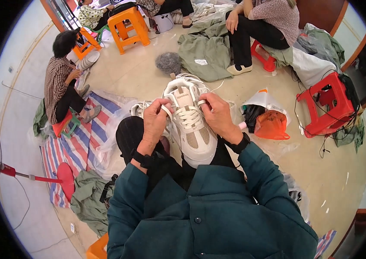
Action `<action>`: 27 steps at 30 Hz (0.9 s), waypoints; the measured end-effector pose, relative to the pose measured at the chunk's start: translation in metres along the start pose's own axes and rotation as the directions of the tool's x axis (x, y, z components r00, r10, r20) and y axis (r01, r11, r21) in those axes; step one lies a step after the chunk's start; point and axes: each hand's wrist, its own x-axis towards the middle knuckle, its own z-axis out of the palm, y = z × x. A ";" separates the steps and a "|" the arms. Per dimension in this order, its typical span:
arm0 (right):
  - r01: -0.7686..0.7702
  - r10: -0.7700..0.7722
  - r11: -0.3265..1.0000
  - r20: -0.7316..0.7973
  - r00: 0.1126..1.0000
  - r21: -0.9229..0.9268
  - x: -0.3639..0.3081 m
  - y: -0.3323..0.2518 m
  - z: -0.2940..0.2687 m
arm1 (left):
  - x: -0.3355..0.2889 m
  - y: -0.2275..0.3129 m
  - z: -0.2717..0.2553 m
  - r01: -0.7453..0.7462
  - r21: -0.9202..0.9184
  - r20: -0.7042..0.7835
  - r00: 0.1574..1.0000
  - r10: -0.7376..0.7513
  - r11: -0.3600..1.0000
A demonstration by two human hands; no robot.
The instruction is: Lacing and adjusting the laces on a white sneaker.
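A white and beige sneaker point(198, 146) rests on my lap, its toe toward me and its tongue away from me. White shoelaces point(190, 117) run in crossing rows over its front. At the shoe's left side my left hand point(156, 118) is closed, pinching a lace end between thumb and fingers. My right hand point(221, 115) pinches the shoelace on the opposite side, near the upper eyelets. Partly hidden behind my left hand lies another light shoe point(140, 108) with loose laces.
An orange plastic bag point(272, 124) lies on the floor to the right, near a red stool point(327, 105) draped with cords. Green cloth point(206, 52) is spread ahead. A red-based fan point(65, 183) stands left, by a striped sheet point(77, 149). Several people sit around on low stools.
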 end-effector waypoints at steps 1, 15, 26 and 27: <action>0.041 -0.041 0.999 -0.002 0.999 -0.030 0.000 0.000 -0.001 | 0.000 0.000 0.000 0.000 0.001 0.003 1.000 0.000 1.000; -0.318 0.321 0.889 0.048 0.946 0.328 0.004 0.015 0.007 | -0.007 0.001 0.004 -0.071 0.105 -0.046 0.996 0.076 0.992; -0.154 0.170 0.972 -0.081 0.982 0.175 0.004 0.005 0.012 | -0.015 0.003 0.004 -0.100 0.276 -0.024 0.994 0.110 0.956; -0.154 0.170 0.972 -0.078 0.982 0.175 0.002 0.006 0.012 | -0.016 0.004 0.005 -0.108 0.293 -0.028 0.992 0.121 0.950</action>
